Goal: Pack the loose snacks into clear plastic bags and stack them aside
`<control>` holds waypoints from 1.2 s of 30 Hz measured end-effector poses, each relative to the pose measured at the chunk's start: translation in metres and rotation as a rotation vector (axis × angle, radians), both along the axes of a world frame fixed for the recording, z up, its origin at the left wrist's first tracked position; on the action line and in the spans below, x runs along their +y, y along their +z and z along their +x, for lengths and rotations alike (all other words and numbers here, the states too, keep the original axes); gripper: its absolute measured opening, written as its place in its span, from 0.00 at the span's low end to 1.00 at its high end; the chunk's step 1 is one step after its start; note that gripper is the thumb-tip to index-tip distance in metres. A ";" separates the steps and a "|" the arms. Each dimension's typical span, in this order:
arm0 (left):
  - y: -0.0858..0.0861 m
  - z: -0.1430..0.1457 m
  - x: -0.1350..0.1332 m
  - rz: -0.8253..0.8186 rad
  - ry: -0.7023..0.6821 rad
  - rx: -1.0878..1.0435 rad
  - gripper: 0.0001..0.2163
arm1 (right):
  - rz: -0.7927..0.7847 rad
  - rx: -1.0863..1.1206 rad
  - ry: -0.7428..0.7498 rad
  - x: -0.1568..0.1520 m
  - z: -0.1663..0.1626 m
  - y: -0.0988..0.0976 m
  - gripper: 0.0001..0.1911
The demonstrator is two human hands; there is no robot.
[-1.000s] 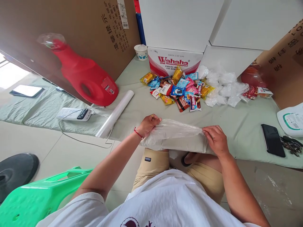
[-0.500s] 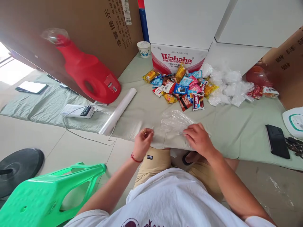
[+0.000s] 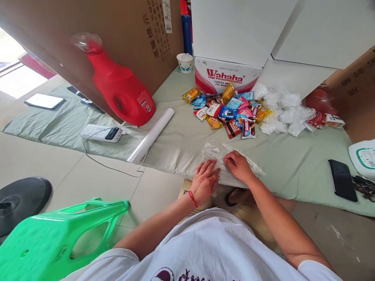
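A thin sheet of crumpled clear plastic film [image 3: 211, 150] lies at the table's front edge. My left hand [image 3: 206, 180], with a red cord on its wrist, rests on the near left part of the film, its fingers stretched out. Just beside it, my right hand [image 3: 238, 167] has its fingers curled together on the film's upper middle. Part of the film spreads out to the right beneath that hand. Further back is a pile of small wrapped snacks [image 3: 228, 113], and to its right several clear plastic bundles [image 3: 283, 113], whose contents I cannot make out.
A white plastic roll [image 3: 152, 134] and a power bank [image 3: 101, 133] with a cable lie on the left. Behind them leans a red jug [image 3: 125, 93]. A Wahaha box [image 3: 227, 74] stands at the back, a black phone [image 3: 342, 180] on the right. A green stool [image 3: 67, 226] is on the floor.
My left hand has moved right, from beside the film onto it, and its fingers have gone from pinched to stretched out. My right hand has shifted slightly left. The view has turned a little.
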State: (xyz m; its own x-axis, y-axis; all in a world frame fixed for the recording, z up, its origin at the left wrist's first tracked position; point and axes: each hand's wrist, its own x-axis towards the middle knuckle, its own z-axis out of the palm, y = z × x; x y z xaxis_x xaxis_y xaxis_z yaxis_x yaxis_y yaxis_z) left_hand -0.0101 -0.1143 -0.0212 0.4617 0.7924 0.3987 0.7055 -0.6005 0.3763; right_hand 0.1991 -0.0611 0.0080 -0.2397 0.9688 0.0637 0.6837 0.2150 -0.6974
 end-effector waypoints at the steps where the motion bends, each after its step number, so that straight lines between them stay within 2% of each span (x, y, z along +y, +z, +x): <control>1: -0.002 -0.002 -0.002 0.021 0.029 0.001 0.15 | 0.002 0.022 0.017 -0.001 0.001 0.001 0.06; 5: -0.006 -0.009 -0.007 0.045 0.086 0.024 0.14 | 0.026 -0.047 0.130 -0.004 -0.001 0.001 0.10; 8: -0.007 -0.008 -0.006 0.030 0.078 0.031 0.14 | 0.028 -0.129 0.130 -0.004 -0.007 0.000 0.06; 12: -0.006 -0.006 -0.002 -0.009 0.058 0.035 0.14 | -0.046 0.017 0.088 -0.003 -0.010 0.003 0.06; 16: -0.002 -0.006 0.001 -0.047 0.055 0.008 0.14 | -0.165 0.271 -0.082 -0.003 -0.002 0.019 0.09; 19: 0.002 -0.009 0.007 -0.077 0.088 -0.061 0.12 | -0.176 0.408 -0.231 -0.002 0.015 0.037 0.12; 21: 0.006 -0.012 0.016 -0.098 0.124 -0.112 0.11 | -0.181 0.495 -0.330 -0.001 0.030 0.049 0.15; 23: 0.011 -0.015 0.030 -0.122 0.165 -0.134 0.10 | -0.251 0.590 -0.431 0.000 0.046 0.057 0.18; 27: 0.024 -0.020 0.062 -0.177 0.294 -0.169 0.08 | -0.432 0.790 -0.591 -0.002 0.066 0.062 0.22; 30: 0.038 -0.022 0.071 -0.227 0.470 -0.395 0.08 | -0.504 0.963 -0.603 -0.009 0.066 0.059 0.21; 32: 0.047 -0.020 0.065 -0.386 0.579 -0.602 0.12 | -0.531 1.062 -0.592 -0.014 0.060 0.055 0.20; 33: 0.052 -0.017 0.059 -0.542 0.595 -0.684 0.15 | -0.542 1.103 -0.587 -0.017 0.056 0.052 0.20; 36: 0.058 0.000 0.038 -1.100 0.447 -0.736 0.24 | -0.581 1.190 -0.574 -0.022 0.044 0.044 0.19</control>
